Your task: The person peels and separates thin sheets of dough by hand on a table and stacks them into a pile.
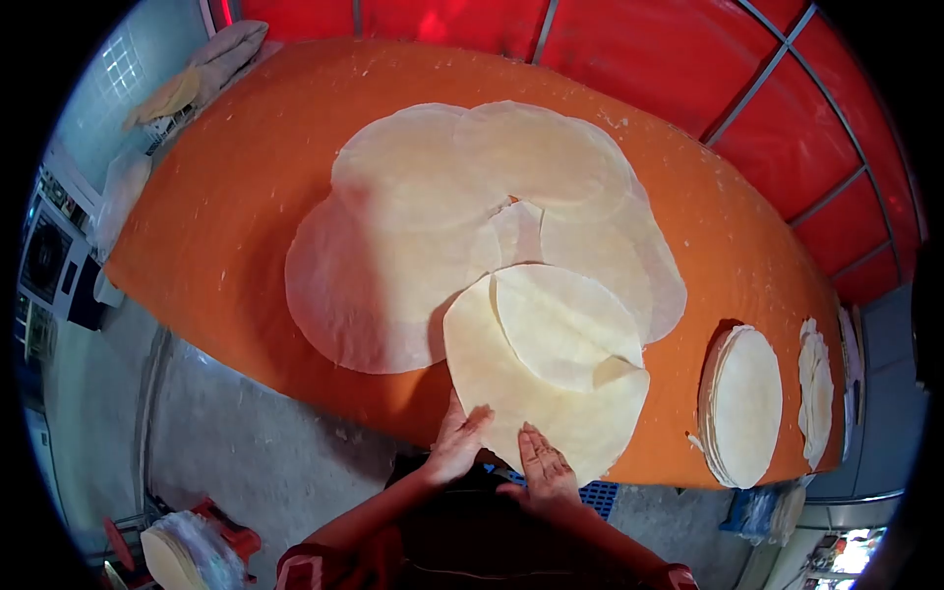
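A round, pale sheet (pixel 560 413) lies at the near edge of the orange table, with its far part folded over on itself. My left hand (pixel 460 441) is at its lower left edge, fingers partly hidden against the sheet. On the sheet's near part rests my right hand (pixel 543 467), its fingers stretched out flat. Beyond it, several thin round sheets (pixel 423 226) overlap in a wide ring, and the folded sheet covers part of the ring's near side.
The orange table (pixel 226 226) stretches to both sides. At the right stand a stack of round sheets (pixel 745 408) and a narrower stack (pixel 814 393). A red panelled wall (pixel 649 59) is behind. Wrapped sheets (pixel 182 556) sit low at left.
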